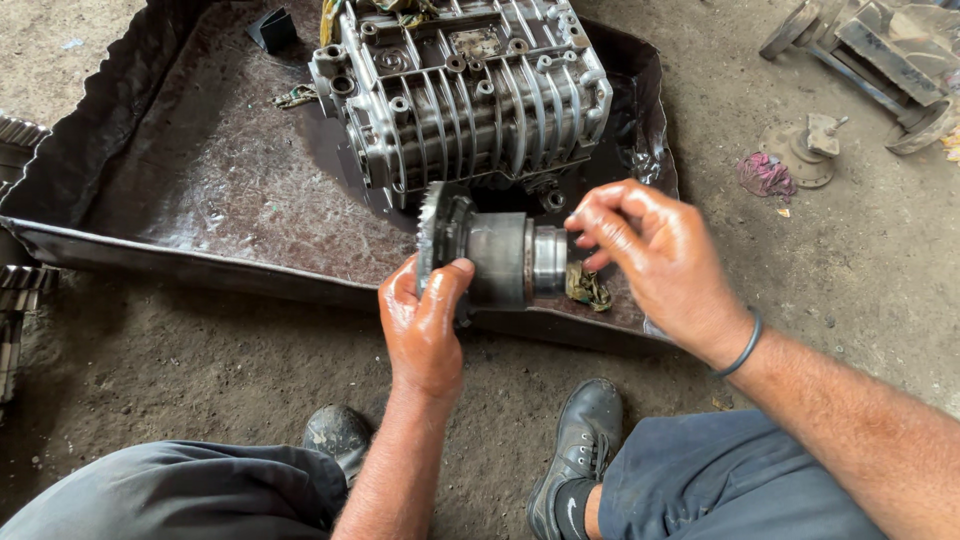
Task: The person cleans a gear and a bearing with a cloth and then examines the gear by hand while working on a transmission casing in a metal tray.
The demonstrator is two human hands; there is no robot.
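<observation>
My left hand, wet with oil, grips a steel gear assembly by its toothed ring, holding it sideways above the tray's near edge. The assembly has a dark toothed wheel on the left and a smooth cylindrical hub pointing right. My right hand is at the hub's right end, fingertips touching or just off its rim. Behind them a ribbed aluminium gearbox casing lies in a dark sheet-metal tray.
An oily rag scrap lies in the tray under the hub. Gears stick in at the left edge. Metal parts and a pink rag lie on the dirt floor at right. My shoes are below.
</observation>
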